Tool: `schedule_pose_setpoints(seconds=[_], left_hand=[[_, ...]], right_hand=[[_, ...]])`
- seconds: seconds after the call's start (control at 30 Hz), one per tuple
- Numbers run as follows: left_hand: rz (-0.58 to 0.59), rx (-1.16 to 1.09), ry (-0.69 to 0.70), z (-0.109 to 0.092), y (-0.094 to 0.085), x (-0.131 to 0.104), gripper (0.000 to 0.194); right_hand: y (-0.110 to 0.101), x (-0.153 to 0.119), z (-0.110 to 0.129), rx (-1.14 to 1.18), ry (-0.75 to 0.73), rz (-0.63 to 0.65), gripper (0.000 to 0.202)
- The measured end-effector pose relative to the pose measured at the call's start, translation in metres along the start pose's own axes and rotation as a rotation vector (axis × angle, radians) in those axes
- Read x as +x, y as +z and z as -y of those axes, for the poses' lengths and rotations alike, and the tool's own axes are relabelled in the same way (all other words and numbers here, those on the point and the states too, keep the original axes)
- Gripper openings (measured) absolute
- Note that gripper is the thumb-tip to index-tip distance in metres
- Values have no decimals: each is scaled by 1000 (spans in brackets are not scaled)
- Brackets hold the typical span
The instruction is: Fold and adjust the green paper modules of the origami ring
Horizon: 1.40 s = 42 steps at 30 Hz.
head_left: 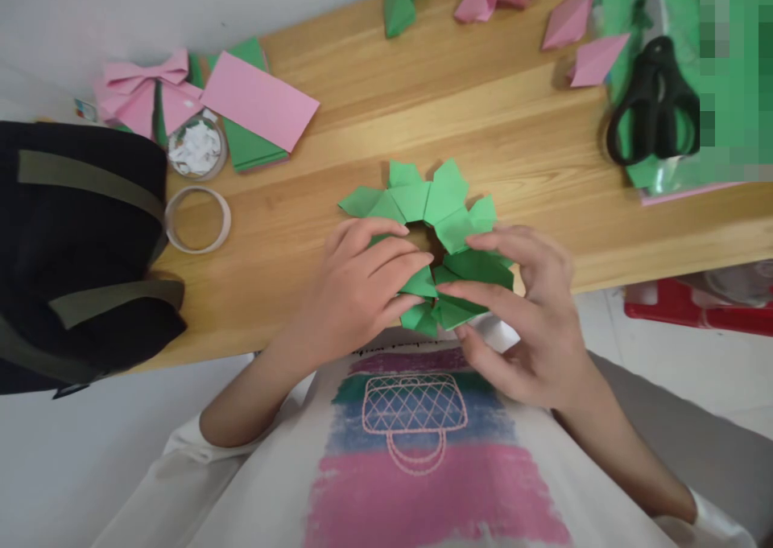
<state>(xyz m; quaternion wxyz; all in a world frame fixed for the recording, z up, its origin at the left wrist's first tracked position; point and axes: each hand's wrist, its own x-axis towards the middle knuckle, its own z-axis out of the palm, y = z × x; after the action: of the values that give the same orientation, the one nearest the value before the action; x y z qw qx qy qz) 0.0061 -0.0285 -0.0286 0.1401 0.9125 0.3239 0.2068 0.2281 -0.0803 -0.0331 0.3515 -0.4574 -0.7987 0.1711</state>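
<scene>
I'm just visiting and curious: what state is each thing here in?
Green paper piece, folded, curved into a ring; left hand and right hand on it
Pink sheet, flat
Pink bow, folded into shape
Round container, open, filled with white scraps
Tape roll, lying flat
Scissors, lying down, blades unclear
Black bag, open or closed unclear

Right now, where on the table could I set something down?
Bare wood shows between the pink sheet and green paper ring, and from that ring to the black scissors. Crowded: left, by the bag and tape roll, and around the scissors.
</scene>
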Motion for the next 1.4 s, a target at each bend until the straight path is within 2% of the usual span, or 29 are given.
schedule_pose_setpoints(seconds=[0.3,0.47,0.63,0.9,1.17,1.4], left_hand=[[16,-7,7,1,-2,1,27],[25,-7,-7,0,-2,1,24],[14,8,7,0,-2,1,25],[-56,-22,23,1,1,1,26],[-67,-45,12,0,4,0,25],[-58,-44,-3,-1,4,1,22]], right_hand=[[-7,2,-5,90,-20,126,34],[-7,4,-6,25,-46,146,19],[-3,7,-2,-3,-45,104,10],[3,8,4,20,127,-84,8],[6,10,7,106,275,-58,5],[3,11,5,73,282,-4,8]])
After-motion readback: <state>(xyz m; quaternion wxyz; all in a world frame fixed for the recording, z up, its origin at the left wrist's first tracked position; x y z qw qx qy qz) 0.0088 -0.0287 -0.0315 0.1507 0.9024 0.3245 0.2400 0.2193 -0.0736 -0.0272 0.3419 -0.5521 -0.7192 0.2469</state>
